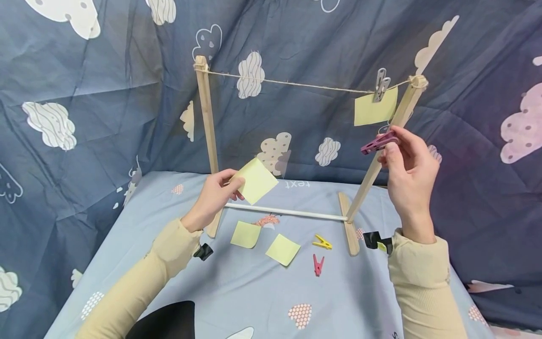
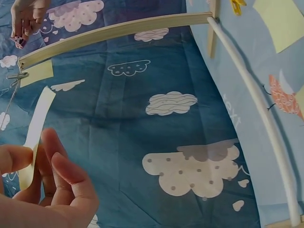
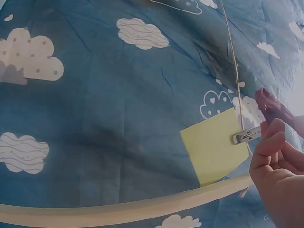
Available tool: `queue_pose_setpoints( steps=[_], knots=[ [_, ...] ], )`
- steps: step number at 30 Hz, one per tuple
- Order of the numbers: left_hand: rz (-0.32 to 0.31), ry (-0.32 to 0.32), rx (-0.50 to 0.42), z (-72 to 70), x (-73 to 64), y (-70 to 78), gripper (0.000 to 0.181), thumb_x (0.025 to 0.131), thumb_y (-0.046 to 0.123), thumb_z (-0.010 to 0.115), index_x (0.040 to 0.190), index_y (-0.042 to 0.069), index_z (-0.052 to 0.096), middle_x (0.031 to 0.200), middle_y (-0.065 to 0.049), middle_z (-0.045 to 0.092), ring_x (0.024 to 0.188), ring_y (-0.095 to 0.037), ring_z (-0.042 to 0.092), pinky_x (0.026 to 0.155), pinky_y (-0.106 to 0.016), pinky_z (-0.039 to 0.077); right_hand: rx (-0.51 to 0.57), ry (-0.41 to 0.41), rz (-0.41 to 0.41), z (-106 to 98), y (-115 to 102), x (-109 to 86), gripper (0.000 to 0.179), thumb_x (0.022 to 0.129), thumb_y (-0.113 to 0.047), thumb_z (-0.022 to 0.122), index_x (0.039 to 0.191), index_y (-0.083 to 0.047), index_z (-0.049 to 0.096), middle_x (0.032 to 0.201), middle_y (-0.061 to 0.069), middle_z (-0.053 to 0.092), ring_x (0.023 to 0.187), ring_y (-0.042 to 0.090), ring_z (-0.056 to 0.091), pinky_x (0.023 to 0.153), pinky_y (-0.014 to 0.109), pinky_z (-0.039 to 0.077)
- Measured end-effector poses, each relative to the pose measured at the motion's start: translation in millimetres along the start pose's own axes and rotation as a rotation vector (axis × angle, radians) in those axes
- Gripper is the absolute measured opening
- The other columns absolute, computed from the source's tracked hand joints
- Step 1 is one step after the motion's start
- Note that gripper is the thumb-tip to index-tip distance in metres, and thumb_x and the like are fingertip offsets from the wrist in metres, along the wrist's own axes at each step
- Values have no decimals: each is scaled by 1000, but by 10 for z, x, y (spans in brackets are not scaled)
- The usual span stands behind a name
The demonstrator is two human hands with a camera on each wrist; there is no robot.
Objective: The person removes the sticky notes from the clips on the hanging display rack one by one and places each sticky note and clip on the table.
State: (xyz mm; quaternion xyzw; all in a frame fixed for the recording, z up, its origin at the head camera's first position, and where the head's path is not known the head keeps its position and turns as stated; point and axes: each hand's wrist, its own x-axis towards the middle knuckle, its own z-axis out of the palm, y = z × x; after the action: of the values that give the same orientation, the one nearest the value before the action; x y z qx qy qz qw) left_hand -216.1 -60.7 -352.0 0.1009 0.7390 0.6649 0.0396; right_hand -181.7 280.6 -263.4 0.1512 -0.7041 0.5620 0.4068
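Note:
My left hand pinches a yellow sticky note by its left edge, in front of the wooden stand. In the left wrist view the held note shows nearly edge-on between thumb and fingers. On the right, my right hand pinches a purple clothespin near the right post, below the string. Another yellow note hangs from the string by a grey clothespin beside that post. The right wrist view shows the purple clothespin close to the grey one.
Two sticky notes, a yellow clothespin and a red clothespin lie on the blue cloth. The stand has a left post, a right post and a white bar low between them. A dark cloud-print curtain hangs behind.

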Motion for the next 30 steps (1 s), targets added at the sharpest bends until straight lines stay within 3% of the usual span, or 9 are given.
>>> queue_pose_setpoints(
  steps=[4,10,14,19,25,30],
  knots=[
    [-13,-25,52,-16,-17,-52,26,95,18,59,115,2,64,89,-7,65,70,-19,64,67,-28,52,53,21,33,-14,47,-41,29,92,1,57,121,5,62,86,-2,65,66,7,57,66,13,50],
    [0,-152,91,-47,-58,-161,28,96,17,58,119,1,63,99,-12,66,72,-19,65,70,-28,52,82,41,55,-49,127,-118,30,92,2,57,121,7,61,88,-1,65,67,8,56,67,13,50],
    [21,-203,127,-62,-79,-253,26,96,18,59,116,4,65,94,-9,66,73,-22,64,70,-29,52,173,59,92,-68,177,-166,29,91,3,58,120,7,62,89,3,66,68,10,56,66,13,50],
    [6,-215,186,-66,-109,-339,23,94,18,61,115,8,67,91,-7,68,74,-20,62,68,-31,53,241,64,136,-90,221,-239,29,91,3,58,120,5,60,92,5,67,67,11,57,64,14,51],
    [-51,-242,245,-78,-139,-486,26,92,12,62,118,7,66,93,-9,68,66,-20,62,59,-27,46,282,56,171,-122,286,-369,24,92,3,57,115,4,61,94,7,69,66,12,58,62,15,50],
    [-70,-270,254,-80,-175,-604,30,91,7,61,121,4,64,102,-14,68,64,-23,62,58,-27,46,395,99,276,-128,343,-474,21,92,1,58,113,6,60,90,11,66,66,15,56,61,17,51]
  ],
)
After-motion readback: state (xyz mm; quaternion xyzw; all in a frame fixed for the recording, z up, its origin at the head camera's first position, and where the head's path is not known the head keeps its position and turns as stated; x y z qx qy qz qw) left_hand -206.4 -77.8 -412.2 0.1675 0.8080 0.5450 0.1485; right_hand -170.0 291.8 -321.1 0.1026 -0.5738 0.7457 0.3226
